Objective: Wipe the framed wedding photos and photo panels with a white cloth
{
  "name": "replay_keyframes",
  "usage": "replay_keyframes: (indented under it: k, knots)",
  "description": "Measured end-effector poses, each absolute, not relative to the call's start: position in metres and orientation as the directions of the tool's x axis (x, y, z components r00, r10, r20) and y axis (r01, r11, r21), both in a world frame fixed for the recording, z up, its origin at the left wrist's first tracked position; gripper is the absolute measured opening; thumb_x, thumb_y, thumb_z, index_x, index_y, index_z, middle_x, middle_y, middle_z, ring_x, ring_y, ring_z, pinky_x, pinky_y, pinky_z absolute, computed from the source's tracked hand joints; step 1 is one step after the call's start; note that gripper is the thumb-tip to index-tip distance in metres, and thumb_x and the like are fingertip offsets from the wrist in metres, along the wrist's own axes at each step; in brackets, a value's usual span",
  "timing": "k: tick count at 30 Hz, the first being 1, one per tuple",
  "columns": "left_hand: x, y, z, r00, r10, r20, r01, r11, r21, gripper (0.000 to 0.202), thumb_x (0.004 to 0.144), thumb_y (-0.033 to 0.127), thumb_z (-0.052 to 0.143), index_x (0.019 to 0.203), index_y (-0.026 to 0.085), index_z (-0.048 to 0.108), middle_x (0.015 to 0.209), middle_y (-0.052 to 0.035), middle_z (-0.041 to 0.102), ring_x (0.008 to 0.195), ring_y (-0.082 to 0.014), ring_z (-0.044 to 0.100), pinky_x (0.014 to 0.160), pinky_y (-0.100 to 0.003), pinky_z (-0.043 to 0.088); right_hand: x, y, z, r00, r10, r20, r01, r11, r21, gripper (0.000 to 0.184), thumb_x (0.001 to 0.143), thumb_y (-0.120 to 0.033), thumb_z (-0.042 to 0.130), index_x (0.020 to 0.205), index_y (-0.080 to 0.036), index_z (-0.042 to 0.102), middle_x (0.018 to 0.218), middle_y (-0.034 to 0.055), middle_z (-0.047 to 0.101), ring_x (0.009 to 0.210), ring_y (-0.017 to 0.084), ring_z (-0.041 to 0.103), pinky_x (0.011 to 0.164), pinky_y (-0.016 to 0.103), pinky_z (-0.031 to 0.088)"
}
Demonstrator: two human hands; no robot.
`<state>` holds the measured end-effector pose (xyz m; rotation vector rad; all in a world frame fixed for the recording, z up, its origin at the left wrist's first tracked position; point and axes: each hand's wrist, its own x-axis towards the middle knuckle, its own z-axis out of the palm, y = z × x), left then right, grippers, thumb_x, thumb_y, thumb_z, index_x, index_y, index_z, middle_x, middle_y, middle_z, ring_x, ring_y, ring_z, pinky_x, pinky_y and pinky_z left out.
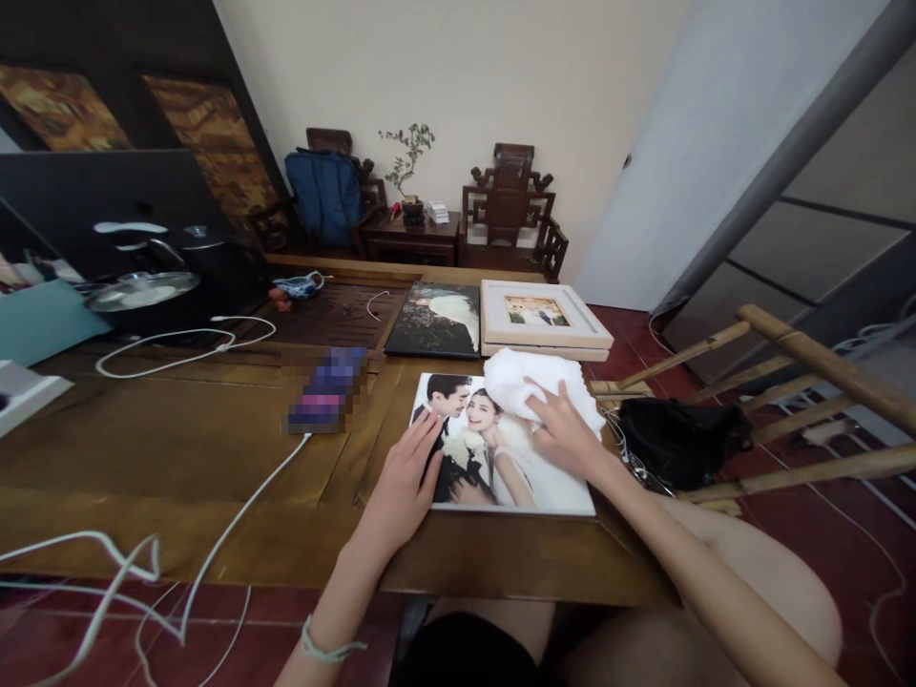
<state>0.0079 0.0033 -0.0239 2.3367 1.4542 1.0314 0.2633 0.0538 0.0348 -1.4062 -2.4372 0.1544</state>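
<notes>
A large wedding photo panel (476,477) lies flat on the wooden table, picture side up, close to the front edge. My left hand (407,477) rests with fingers stretched out along the panel's left side. My right hand (562,429) holds a fluffy white cloth (544,367) against the panel's upper right part. Some of the cloth bunches up under its fingers and hangs past the panel's right edge. The cloth hides that corner of the picture.
Behind the panel lie a dark photo album (433,329) and a white framed photo (572,320) on a stack. A phone (325,391) with a white cable is on the left. Farther left stand a pot (147,291) and kettle (215,262). A bamboo chair (722,353) is at right.
</notes>
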Motion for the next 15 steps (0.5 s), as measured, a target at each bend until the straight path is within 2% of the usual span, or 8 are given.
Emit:
replay_keyframes:
  k: [4,8,12,15]
  knots:
    - [0.008,0.003,-0.025,0.266,0.856,0.444,0.705,-0.487,0.516,0.046,0.095,0.024,0.037,0.141,0.023,0.035,0.145,-0.0110,0.041,0.137,-0.0248,0.033,0.109,-0.050,0.033,0.262,0.001,0.034,-0.505,0.844,0.184,0.813,0.536,-0.226,0.033,0.070,-0.002,0.043,0.094,-0.014,0.062,0.141,0.0211,0.042,0.136,0.032,0.030,0.107,0.067,0.010]
    - [0.009,0.002,-0.024,0.261,0.864,0.430,0.707,-0.474,0.524,0.046,0.095,0.023,0.037,0.142,0.022,0.034,0.146,-0.0111,0.040,0.137,-0.0243,0.033,0.110,-0.050,0.032,0.257,-0.057,0.041,-0.587,0.797,0.140,0.755,0.602,-0.260,0.034,0.060,0.001,0.042,0.082,-0.017,0.061,0.140,0.0154,0.045,0.139,0.032,0.023,0.109,0.067,0.006]
    - [0.009,0.003,-0.025,0.261,0.855,0.448,0.703,-0.487,0.519,0.047,0.095,0.023,0.038,0.142,0.024,0.032,0.146,-0.0112,0.040,0.137,-0.0247,0.034,0.109,-0.051,0.033,0.250,-0.085,0.049,-0.661,0.745,0.090,0.689,0.650,-0.322,0.037,0.059,0.000,0.043,0.085,-0.019,0.061,0.139,0.0110,0.048,0.139,0.031,0.023,0.110,0.067,0.005]
    - [0.009,0.003,-0.026,0.262,0.850,0.457,0.705,-0.492,0.511,0.047,0.095,0.023,0.037,0.142,0.024,0.032,0.147,-0.0112,0.039,0.137,-0.0250,0.034,0.109,-0.051,0.033,0.246,-0.077,0.048,-0.673,0.734,0.091,0.676,0.660,-0.328,0.037,0.061,0.000,0.044,0.087,-0.018,0.062,0.141,0.0139,0.045,0.138,0.030,0.026,0.110,0.065,0.006]
